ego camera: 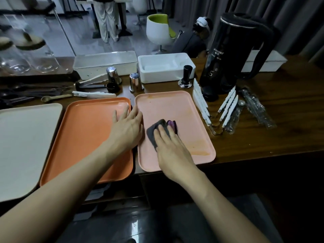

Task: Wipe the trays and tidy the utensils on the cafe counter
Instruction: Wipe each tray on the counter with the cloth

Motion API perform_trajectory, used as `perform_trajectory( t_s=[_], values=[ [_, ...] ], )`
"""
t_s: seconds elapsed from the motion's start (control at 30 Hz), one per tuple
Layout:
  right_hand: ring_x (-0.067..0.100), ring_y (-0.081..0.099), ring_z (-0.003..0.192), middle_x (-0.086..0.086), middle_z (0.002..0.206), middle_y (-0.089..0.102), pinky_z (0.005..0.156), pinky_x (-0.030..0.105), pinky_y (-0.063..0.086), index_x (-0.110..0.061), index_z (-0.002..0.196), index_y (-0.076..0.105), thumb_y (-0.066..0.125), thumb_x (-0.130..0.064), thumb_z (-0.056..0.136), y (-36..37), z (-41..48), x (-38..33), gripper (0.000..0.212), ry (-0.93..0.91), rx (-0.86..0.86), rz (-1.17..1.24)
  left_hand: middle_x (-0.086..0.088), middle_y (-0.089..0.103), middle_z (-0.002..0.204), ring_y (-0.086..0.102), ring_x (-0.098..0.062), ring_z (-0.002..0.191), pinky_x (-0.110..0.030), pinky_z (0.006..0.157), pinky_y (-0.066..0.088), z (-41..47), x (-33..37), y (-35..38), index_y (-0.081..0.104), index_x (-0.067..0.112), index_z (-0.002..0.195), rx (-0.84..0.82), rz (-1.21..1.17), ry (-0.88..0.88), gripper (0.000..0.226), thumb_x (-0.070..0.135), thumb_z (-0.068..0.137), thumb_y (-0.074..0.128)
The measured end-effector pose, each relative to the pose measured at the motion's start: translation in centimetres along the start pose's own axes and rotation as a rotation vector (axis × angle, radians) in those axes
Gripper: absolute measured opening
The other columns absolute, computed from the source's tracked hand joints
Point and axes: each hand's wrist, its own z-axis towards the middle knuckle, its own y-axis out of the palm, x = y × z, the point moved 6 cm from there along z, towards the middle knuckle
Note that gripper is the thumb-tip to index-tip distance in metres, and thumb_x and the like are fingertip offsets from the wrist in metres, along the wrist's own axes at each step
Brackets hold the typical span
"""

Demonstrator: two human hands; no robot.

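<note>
Presses a dark grey cloth (152,133) onto the pink tray (192,118) with the right hand (168,142).

Lays the right hand flat on the cloth with fingers straight, curling round nothing, just left of the tray's middle; leaves a purple fold (172,124) of the cloth showing at 1 o'clock of the fingertips. Rests the left hand (126,127) open, fingers spread, over the right rim of the orange tray (84,134), at 9 o'clock of the cloth and just beside the pink tray. Shows an orange smear (199,149) at 5 o'clock on the pink tray. Places a cream tray (26,146) at 9 o'clock of the orange one, white plastic knives (201,104) on the worktop (263,135) at 2 o'clock of the pink tray, a black kettle (233,55) at 1 o'clock, and a wooden spoon (54,97) at 11 o'clock of the orange tray.
</note>
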Motion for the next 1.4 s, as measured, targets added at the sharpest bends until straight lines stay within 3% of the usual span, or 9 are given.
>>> perform_trajectory(
  t_s=[0.2,0.3,0.4,0.53,0.7,0.97,1.23,1.33,1.4],
  values=[
    [0.035,-0.003,0.155,0.014,0.168,0.006,0.125,0.049,0.006,-0.005,0.159,0.012,0.006,-0.025,0.099,-0.7,-2.0,7.6,0.064,0.210,-0.049,-0.135,-0.004,0.005,0.171,0.005,-0.035,0.156,-0.067,0.120,0.006,0.0,-0.1,0.0,0.023,0.014,0.157,0.008,-0.045,0.011,0.058,0.029,0.101,0.028],
    [0.029,-0.007,0.155,0.008,0.169,0.004,0.127,0.045,0.004,-0.009,0.160,0.013,0.015,-0.026,0.106,-1.6,-2.1,7.0,0.057,0.212,-0.041,-0.040,-0.005,0.006,0.171,0.005,-0.036,0.156,-0.067,0.121,0.009,0.0,0.0,0.2,0.023,0.014,0.157,0.011,-0.056,0.014,0.058,0.030,0.101,0.027],
    [0.016,-0.006,0.155,-0.005,0.168,0.008,0.123,0.035,0.006,-0.023,0.159,0.023,0.039,-0.031,0.107,-3.8,-3.5,6.5,0.056,0.233,0.063,0.232,-0.005,0.009,0.170,0.006,-0.036,0.156,-0.066,0.121,0.009,-0.1,-0.1,0.2,0.026,0.014,0.156,0.015,-0.084,0.005,0.057,0.030,0.101,0.028],
    [0.017,0.030,0.144,-0.002,0.155,0.043,0.118,0.037,0.031,-0.024,0.144,0.053,0.059,-0.034,0.099,-5.2,-5.5,6.5,0.047,0.276,0.278,0.180,-0.008,0.027,0.165,0.014,-0.034,0.154,-0.065,0.120,0.015,-0.5,0.1,-0.5,0.049,0.014,0.141,0.086,-0.121,0.040,0.045,0.029,0.101,0.035],
    [0.019,0.035,0.131,-0.006,0.148,0.044,0.107,0.036,0.037,-0.026,0.150,0.043,0.061,-0.042,0.096,-4.7,-4.6,6.4,0.059,0.301,0.154,0.114,0.001,0.048,0.154,0.027,-0.027,0.151,-0.063,0.120,0.013,-1.4,0.6,-1.4,0.065,0.030,0.132,0.147,-0.233,0.146,0.035,0.029,0.102,0.047],
    [0.022,0.049,0.113,-0.001,0.130,0.057,0.094,0.034,0.044,-0.026,0.141,0.050,0.057,-0.015,0.096,-5.4,-3.2,6.0,0.047,0.304,0.250,0.052,-0.007,0.058,0.144,0.035,-0.031,0.145,-0.044,0.117,0.031,-3.4,0.9,-1.8,0.064,0.016,0.137,0.097,-0.422,0.256,0.036,0.022,0.105,0.049],
    [0.015,0.057,0.115,-0.007,0.127,0.063,0.098,0.030,0.046,-0.031,0.138,0.058,0.059,-0.011,0.095,-5.9,-1.7,3.2,0.047,0.189,0.317,0.405,0.002,0.044,0.158,0.024,-0.021,0.154,-0.046,0.122,0.024,-3.5,0.0,-1.1,0.054,0.028,0.147,0.074,-0.395,0.202,0.043,0.031,0.105,0.044],
    [0.011,0.059,0.116,-0.011,0.126,0.064,0.097,0.030,0.053,-0.033,0.136,0.059,0.056,-0.007,0.095,-6.2,-1.3,3.6,0.048,0.279,0.345,0.805,0.001,0.040,0.160,0.024,-0.020,0.154,-0.049,0.123,0.023,-3.4,-0.6,-0.7,0.047,0.026,0.152,0.077,-0.389,0.165,0.047,0.034,0.105,0.042],
    [0.016,0.064,0.114,-0.001,0.125,0.066,0.082,0.025,0.058,-0.032,0.139,0.055,0.053,-0.005,0.098,-6.0,-0.9,4.1,0.049,0.323,0.298,1.124,0.000,0.040,0.161,0.024,-0.021,0.154,-0.050,0.123,0.023,-3.4,-0.7,-0.7,0.045,0.024,0.153,0.078,-0.387,0.162,0.048,0.036,0.106,0.042]
  ],
)
